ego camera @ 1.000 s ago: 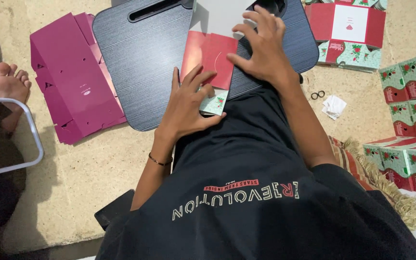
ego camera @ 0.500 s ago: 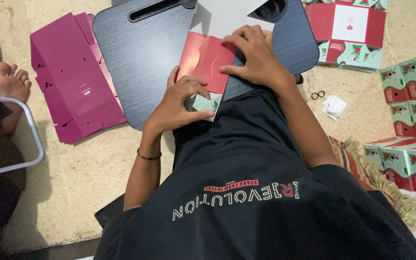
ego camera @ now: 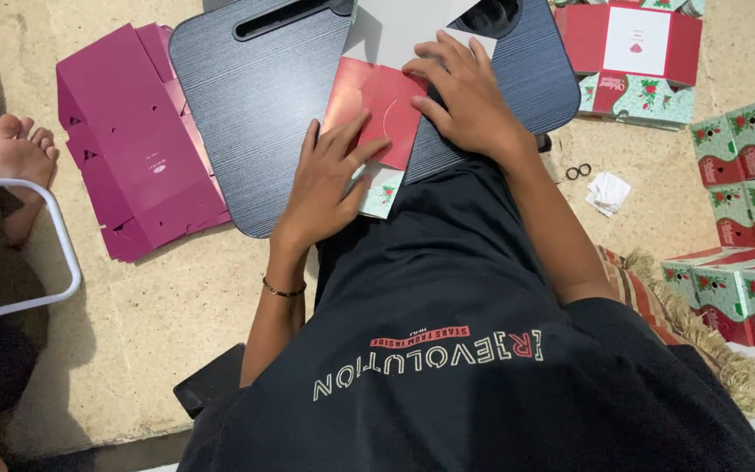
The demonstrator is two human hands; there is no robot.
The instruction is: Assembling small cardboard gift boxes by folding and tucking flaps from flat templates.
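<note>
While one flat red carton blank (ego camera: 376, 109) lies on the dark lap tray (ego camera: 255, 114), it is pressed down by two hands: left hand (ego camera: 329, 179) with fingers spread over its lower edge, right hand (ego camera: 465, 96) with fingers splayed at its upper right. One magenta blank stack (ego camera: 133, 144) is seen left of the fingers; about six folded boxes (ego camera: 736, 218) stand right, well apart.

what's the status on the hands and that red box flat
Left hand and right hand both pressed flat on the red carton blank. Blank lies on the dark lap desk. Nothing in the way.
</note>
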